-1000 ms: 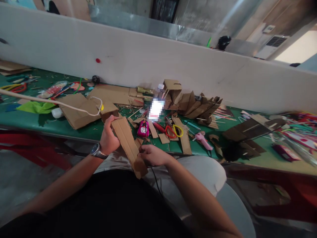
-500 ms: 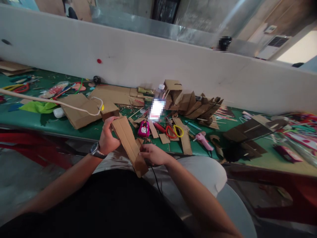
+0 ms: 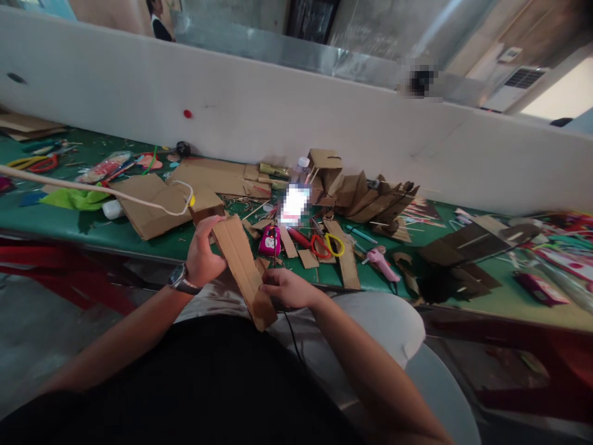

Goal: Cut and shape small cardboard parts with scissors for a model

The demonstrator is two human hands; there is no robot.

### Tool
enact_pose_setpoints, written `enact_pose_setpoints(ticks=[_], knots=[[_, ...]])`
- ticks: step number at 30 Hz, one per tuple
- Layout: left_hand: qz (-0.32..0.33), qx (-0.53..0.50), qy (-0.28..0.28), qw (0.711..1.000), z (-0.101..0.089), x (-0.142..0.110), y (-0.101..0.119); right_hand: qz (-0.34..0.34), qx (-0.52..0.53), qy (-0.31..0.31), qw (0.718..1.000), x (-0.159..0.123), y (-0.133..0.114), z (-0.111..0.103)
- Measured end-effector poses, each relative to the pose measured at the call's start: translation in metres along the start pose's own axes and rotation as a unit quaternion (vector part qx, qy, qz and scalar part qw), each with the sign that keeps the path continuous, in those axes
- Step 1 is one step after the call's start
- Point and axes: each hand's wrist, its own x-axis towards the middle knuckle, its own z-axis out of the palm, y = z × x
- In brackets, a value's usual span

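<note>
A plain black top (image 3: 222, 383) covers the torso, its sleeve (image 3: 46, 413) at near left ending so the forearm is bare. Beside the bare left hand (image 3: 205, 256) sits a wristwatch (image 3: 178, 275) with a dark, round dial. The right hand (image 3: 290, 288) is bare too. Pale greyish trousers (image 3: 375, 318) crease at the lap and lie smoother over the right knee.

Dial centred on cardboard piece (image 3: 241, 264), before bench (image 3: 50, 224). Left hand (image 3: 205, 254) at 10 o'clock, on upper end of piece; right hand (image 3: 288, 288) at 4 o'clock, against its long edge. On bench: cardboard box (image 3: 146, 223) at 10 o'clock; screen (image 3: 295, 204) at 1 o'clock, bottle (image 3: 299, 174) just behind; upright carton (image 3: 325, 158) at bottle's 3 o'clock; glue gun (image 3: 380, 262) at 3 o'clock. Partition (image 3: 259, 105) at 12 o'clock, behind bench.
</note>
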Motion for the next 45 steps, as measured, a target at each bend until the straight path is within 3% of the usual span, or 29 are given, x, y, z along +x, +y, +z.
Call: enact_pose_setpoints(ticks=[4, 9, 14, 20, 23, 27, 30, 36, 41, 45], knots=[[0.0, 0.0, 0.008, 1.0, -0.001, 0.001, 0.002, -0.01, 0.002, 0.007, 1.0, -0.001, -0.001, 0.002], [-0.048, 0.003, 0.006, 0.999, -0.004, -0.003, 0.002, -0.037, 0.009, 0.022, 0.999, -0.001, -0.003, 0.0], [-0.08, -0.016, -0.028, 0.996, -0.016, -0.005, 0.001, -0.057, -0.039, 0.075, 0.995, -0.007, -0.004, -0.018], [-0.117, -0.099, -0.125, 0.98, -0.035, -0.002, 0.0, -0.118, -0.139, 0.143, 0.973, -0.024, -0.003, -0.058], [-0.136, -0.133, -0.186, 0.964, -0.041, 0.0, 0.003, -0.113, -0.204, 0.168, 0.958, -0.033, -0.004, -0.073], [-0.14, -0.148, -0.25, 0.947, -0.044, 0.004, 0.011, -0.096, -0.229, 0.166, 0.954, -0.038, -0.005, -0.08], [-0.125, -0.145, -0.266, 0.945, -0.042, 0.006, 0.017, -0.102, -0.237, 0.154, 0.954, -0.038, -0.008, -0.078], [-0.118, -0.126, -0.248, 0.953, -0.036, 0.006, 0.019, -0.098, -0.223, 0.158, 0.957, -0.036, -0.009, -0.073], [-0.156, -0.033, -0.116, 0.98, -0.028, 0.001, 0.017, -0.073, -0.168, 0.176, 0.967, -0.024, 0.0, -0.058], [-0.121, 0.033, -0.064, 0.99, -0.022, -0.006, 0.013, -0.089, -0.127, 0.105, 0.982, -0.013, 0.004, -0.04]])
